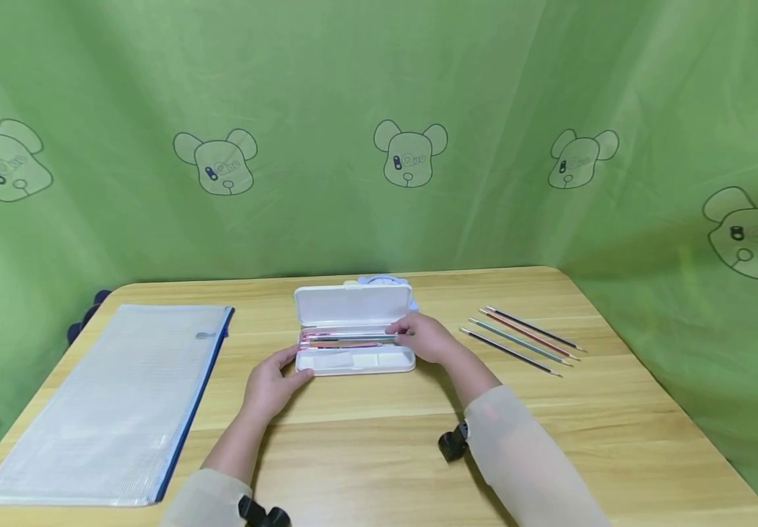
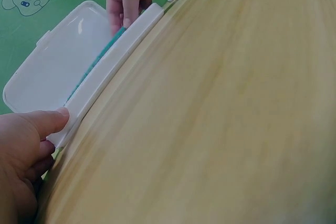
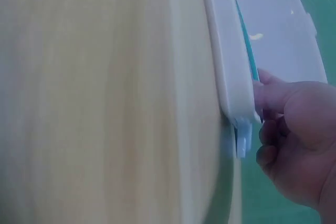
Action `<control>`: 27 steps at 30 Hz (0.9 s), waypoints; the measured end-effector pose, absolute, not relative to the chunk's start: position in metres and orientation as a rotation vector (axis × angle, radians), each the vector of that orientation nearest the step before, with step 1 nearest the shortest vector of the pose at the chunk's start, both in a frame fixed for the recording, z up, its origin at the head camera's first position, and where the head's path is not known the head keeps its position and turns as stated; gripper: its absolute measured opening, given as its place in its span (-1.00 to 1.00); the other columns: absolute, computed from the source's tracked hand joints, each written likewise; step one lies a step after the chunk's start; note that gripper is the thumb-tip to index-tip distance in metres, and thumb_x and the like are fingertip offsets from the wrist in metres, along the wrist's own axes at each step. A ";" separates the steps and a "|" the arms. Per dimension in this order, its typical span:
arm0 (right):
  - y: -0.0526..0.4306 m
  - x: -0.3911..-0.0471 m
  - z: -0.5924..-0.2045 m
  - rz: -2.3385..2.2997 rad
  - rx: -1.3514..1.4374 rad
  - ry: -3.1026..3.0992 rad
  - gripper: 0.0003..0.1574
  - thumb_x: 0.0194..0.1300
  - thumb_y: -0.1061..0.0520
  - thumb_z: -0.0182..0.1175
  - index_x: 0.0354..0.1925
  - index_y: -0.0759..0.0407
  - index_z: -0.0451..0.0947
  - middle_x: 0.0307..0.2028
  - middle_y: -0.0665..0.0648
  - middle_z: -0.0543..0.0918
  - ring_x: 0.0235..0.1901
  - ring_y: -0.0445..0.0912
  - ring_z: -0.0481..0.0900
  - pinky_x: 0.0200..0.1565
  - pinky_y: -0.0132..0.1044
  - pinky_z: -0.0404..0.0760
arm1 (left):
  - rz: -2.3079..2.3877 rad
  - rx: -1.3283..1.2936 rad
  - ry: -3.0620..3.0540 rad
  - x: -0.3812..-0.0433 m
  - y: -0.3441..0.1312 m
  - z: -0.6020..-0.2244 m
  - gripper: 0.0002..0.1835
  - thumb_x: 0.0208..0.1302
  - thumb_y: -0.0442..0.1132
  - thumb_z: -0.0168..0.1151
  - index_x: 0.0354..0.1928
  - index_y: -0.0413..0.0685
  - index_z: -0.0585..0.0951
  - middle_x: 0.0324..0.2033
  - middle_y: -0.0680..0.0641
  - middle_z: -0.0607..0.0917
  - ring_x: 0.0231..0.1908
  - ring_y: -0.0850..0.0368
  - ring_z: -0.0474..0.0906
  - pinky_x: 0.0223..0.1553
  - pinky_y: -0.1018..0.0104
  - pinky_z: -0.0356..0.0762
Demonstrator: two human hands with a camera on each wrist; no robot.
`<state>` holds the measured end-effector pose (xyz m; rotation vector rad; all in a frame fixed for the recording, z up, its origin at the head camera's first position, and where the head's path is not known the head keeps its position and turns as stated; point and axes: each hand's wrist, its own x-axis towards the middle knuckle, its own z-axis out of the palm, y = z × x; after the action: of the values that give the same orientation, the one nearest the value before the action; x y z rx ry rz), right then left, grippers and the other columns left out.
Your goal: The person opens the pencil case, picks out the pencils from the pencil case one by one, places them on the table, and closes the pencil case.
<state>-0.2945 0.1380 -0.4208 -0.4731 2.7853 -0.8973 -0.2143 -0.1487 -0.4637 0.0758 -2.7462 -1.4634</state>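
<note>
Your left hand (image 1: 270, 384) grips the near left corner of the open pencil case (image 1: 355, 372), thumb on the rim. Your right hand (image 1: 426, 338) pinches the teal pencil (image 2: 97, 61) by its end, inside the case at the right-hand side. The case lies on the table (image 1: 366, 446) with its lid (image 1: 353, 311) raised at the back.

To handle this well, let the left hand steady the case while the right does the fine work; the raised lid could make it tip if you nudge it. Line the pencil up with the long side of the case and lower your fingertips before loosening them, so it lies flat beside the other pencils (image 1: 346, 343) rather than riding across them (a crossed pencil would probably catch the lid). Mind your right wrist: four loose pencils (image 1: 520, 342) lie to the right of the case and could roll.

As for writing, I can read no brand on the case. The mesh zip pouch (image 1: 109, 402), left of the case, bears a small dark mark, too small to read. On the curtain (image 1: 313, 219) behind the case, the bear outlines (image 1: 410, 159) carry short lettering I can't make out reliably.
</note>
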 end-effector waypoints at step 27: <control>0.265 -0.237 -0.404 -1.169 -0.414 2.882 -0.64 0.38 0.13 0.18 0.08 0.22 0.61 -0.35 0.09 0.53 -0.40 -0.17 0.34 -0.41 -0.40 0.43 | -1.479 0.088 -2.756 -0.213 -0.148 -0.463 -0.36 0.25 -0.11 0.34 0.33 -0.18 0.43 0.31 -0.22 0.49 0.38 -0.20 0.32 0.42 -0.09 0.27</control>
<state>-0.2365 0.2650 -0.4036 -0.4137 2.8824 -1.1687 -0.2130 -0.1476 -0.4629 0.0884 -2.7556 -1.4788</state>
